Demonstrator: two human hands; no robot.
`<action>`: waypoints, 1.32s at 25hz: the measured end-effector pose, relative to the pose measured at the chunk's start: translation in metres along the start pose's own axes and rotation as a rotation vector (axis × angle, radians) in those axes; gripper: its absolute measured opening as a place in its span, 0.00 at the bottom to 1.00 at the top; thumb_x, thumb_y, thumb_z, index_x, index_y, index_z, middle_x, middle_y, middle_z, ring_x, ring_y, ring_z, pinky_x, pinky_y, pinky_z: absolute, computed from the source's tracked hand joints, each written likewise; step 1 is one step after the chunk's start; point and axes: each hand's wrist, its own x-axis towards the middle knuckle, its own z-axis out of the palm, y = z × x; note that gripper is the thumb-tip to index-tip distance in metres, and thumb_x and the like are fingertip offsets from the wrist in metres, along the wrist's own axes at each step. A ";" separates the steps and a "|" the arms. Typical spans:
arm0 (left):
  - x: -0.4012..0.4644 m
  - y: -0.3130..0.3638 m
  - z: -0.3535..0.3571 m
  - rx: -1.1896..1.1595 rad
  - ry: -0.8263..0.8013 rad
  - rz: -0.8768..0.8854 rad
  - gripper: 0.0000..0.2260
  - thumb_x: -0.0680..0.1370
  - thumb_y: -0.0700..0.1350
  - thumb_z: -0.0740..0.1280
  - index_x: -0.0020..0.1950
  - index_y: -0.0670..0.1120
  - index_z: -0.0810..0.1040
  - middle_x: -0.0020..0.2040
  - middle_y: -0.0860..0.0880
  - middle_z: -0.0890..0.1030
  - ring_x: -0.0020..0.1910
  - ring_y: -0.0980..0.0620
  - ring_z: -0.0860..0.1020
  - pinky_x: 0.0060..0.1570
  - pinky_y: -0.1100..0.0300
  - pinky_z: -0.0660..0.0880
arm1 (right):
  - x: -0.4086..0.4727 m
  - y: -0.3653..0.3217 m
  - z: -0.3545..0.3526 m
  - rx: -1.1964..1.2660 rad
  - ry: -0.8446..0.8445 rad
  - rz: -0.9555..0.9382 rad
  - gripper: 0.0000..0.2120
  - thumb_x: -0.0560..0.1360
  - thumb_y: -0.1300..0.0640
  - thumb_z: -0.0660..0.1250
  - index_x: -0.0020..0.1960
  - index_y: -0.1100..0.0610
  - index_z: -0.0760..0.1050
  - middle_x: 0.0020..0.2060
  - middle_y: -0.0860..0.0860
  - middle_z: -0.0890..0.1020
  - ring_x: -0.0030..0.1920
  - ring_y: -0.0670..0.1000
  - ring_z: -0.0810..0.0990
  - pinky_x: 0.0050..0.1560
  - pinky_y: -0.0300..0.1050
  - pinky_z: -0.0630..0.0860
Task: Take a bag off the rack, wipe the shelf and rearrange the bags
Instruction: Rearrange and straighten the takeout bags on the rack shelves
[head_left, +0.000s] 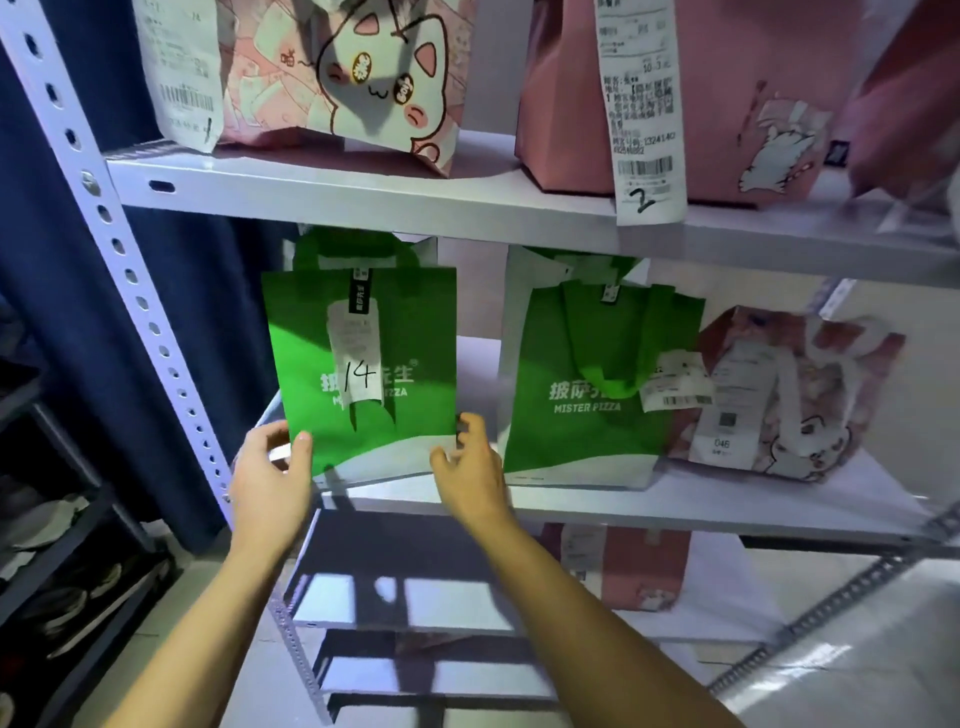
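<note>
The green Mister Pizza bag marked 14 (363, 364) stood upright on the middle shelf (597, 506), directly between the two hands. The left hand (270, 475) held its lower left corner, thumb pressed on the front face and fingers curled toward the side edge. The right hand (470, 462) was at the lower right corner with fingers loosely curled; whether it actually gripped the bag or only touched it could not be told.

Just to the right of the right hand stood a second green Mister Pizza bag (587, 384), with a pink cat-print bag (789, 395) leaning against its far side. If bag 14 were swung out sideways, the right hand or the bag's corner would likely brush that neighbour and topple it into the pink one. A low two-corner hold on a soft bag also risked the top folding forward, and the loose receipt (356, 353) snagging on the shelf above (311, 195).
</note>
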 end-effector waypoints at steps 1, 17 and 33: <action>0.004 0.003 0.004 0.005 -0.029 0.007 0.13 0.81 0.47 0.65 0.64 0.46 0.75 0.59 0.49 0.80 0.52 0.49 0.78 0.55 0.54 0.71 | 0.001 0.000 -0.001 0.017 -0.023 0.011 0.20 0.78 0.53 0.66 0.68 0.52 0.66 0.59 0.56 0.81 0.57 0.59 0.80 0.55 0.51 0.77; 0.022 0.007 0.003 0.036 -0.348 0.112 0.26 0.79 0.36 0.61 0.75 0.54 0.63 0.69 0.55 0.74 0.69 0.56 0.71 0.68 0.57 0.65 | -0.005 0.001 0.001 0.123 -0.166 0.031 0.34 0.76 0.53 0.66 0.80 0.47 0.58 0.75 0.49 0.70 0.73 0.53 0.70 0.72 0.49 0.68; -0.071 0.062 0.107 -0.051 -0.358 0.318 0.26 0.78 0.42 0.62 0.77 0.49 0.64 0.71 0.47 0.69 0.60 0.53 0.70 0.61 0.52 0.71 | -0.073 0.108 -0.128 0.250 0.258 0.162 0.11 0.78 0.64 0.65 0.55 0.51 0.79 0.45 0.47 0.84 0.46 0.50 0.82 0.48 0.37 0.79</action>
